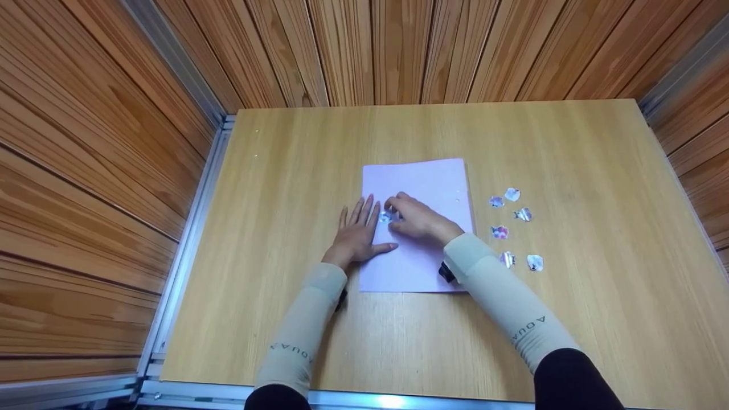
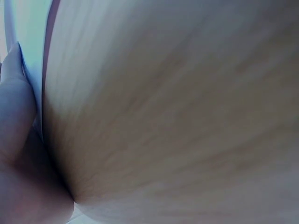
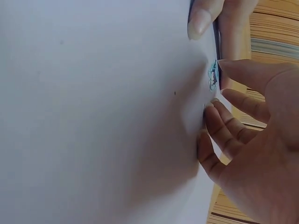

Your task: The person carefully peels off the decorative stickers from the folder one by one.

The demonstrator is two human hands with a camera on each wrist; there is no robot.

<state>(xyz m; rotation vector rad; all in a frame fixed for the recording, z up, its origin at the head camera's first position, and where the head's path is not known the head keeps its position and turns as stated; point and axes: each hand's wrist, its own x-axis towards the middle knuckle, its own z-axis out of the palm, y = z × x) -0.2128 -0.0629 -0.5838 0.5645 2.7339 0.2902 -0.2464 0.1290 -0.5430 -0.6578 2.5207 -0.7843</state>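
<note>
A lilac sheet of paper (image 1: pixel 416 176) lies on the table. My left hand (image 1: pixel 357 236) rests flat across its left edge, fingers spread and thumb stretched over the paper. My right hand (image 1: pixel 421 219) is on the sheet beside it with bent fingers. Between its thumb and index finger is a small blue-and-white sticker (image 1: pixel 385 216), close to the left fingertips. In the right wrist view the thumb tip meets the edge of this sticker (image 3: pixel 213 77), while the other fingertips are at the paper. The left wrist view mostly shows blurred tabletop, with part of the left hand (image 2: pixel 16 116) at its edge.
Several small cut-out stickers lie right of the paper, among them a fish-shaped one (image 1: pixel 523 214), a pink-and-blue one (image 1: pixel 499 232) and a pale one (image 1: pixel 535 262). One striped sticker (image 1: pixel 507 259) is beside the right sleeve. Wooden panels (image 1: pixel 398 51) and metal rails (image 1: pixel 196 210) border the table.
</note>
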